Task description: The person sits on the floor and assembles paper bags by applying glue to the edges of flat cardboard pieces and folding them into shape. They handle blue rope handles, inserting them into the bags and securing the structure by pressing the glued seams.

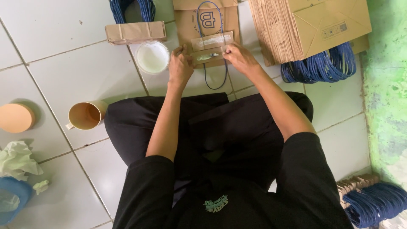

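Note:
A flat brown paper bag [206, 23] lies on the white tiled floor in front of my crossed legs, with a blue cord loop [210, 8] over it. My left hand [179, 67] and my right hand [238, 57] press a narrow brown paper strip [206, 55] smeared with white glue onto the bag's near edge, one hand at each end. A second blue cord loop [216, 80] hangs out from under the strip toward me. A white bowl of glue [152, 56] stands just left of my left hand.
A stack of brown strips [135, 32] lies behind the bowl. Folded brown bags [305, 27] pile up at the right over blue cords [322, 68]. A tan mug [86, 115] and a tan lid [15, 118] stand at the left, with crumpled tissue [17, 159].

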